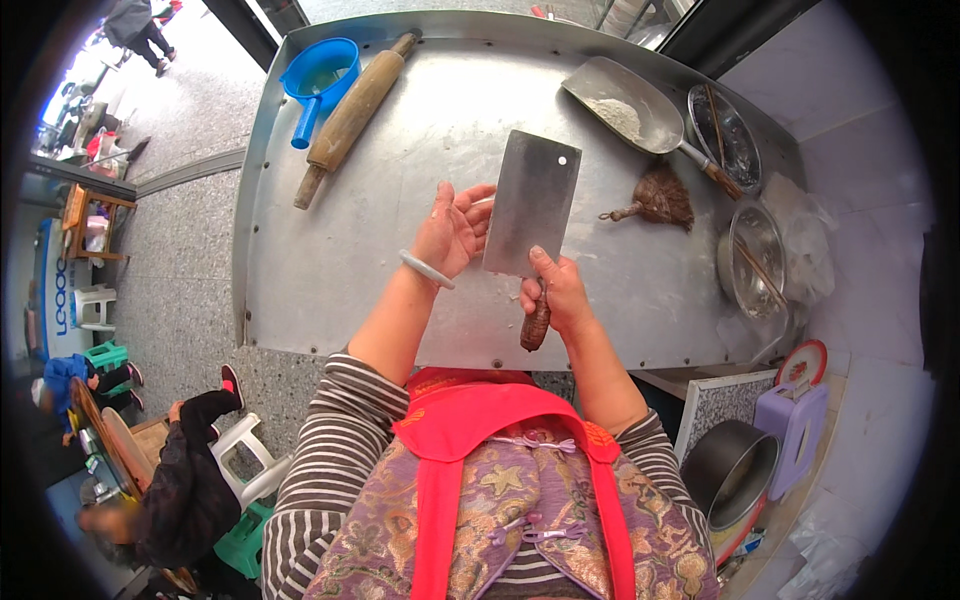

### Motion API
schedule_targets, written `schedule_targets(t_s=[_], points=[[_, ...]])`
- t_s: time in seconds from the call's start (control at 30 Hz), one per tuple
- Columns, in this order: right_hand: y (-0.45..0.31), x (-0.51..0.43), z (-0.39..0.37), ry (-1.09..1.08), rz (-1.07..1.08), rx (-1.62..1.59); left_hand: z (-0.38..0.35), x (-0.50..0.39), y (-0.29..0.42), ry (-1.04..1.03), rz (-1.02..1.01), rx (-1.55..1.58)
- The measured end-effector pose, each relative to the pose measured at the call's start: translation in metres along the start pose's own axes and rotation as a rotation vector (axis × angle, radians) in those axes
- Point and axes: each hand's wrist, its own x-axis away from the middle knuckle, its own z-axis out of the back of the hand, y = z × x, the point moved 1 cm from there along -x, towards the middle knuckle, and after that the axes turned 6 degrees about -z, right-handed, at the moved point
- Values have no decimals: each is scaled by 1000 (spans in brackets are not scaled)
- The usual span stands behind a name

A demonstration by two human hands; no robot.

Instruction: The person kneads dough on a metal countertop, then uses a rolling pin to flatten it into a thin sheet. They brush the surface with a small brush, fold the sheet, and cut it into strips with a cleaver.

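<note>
My right hand (559,294) grips a cleaver (533,202) near the top of its brown handle, thumb against the base of the blade. The broad steel blade points away from me over the metal worktable (337,292), with a small hole near its far right corner. Just left of the blade is my left hand (454,231), palm turned up and fingers apart, holding nothing. Its fingertips lie at the blade's left edge; whether they touch the steel I cannot tell. A pale bangle circles the left wrist.
A wooden rolling pin (358,109) and blue plastic dipper (321,71) lie back left. At the right are a metal scoop (626,105) with flour, a brown brush (661,199) and metal bowls (752,259) holding sticks. A raised rim edges the table. People sit at the lower left.
</note>
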Motion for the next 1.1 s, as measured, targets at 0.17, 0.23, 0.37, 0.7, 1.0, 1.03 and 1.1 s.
schedule_targets(t_s=[0.17,0.23,0.37,0.7,1.0,1.03,1.1], points=[[-11,-11,-2,143,73,-24,16,-8,-24,13,141,76],[-18,-18,1,194,172,-58,15,-5,-34,76,177,36],[-26,-29,12,266,138,-111,4,-5,-47,189,230,87],[-17,60,172,1066,426,1135,51,39,-46,4,-595,-1726],[30,114,298,1279,273,1479,201,83,53,859,207,-2201],[29,111,296,1314,187,1482,198,64,43,756,202,-2236],[24,107,289,1334,146,1511,181,20,12,480,115,-2369]])
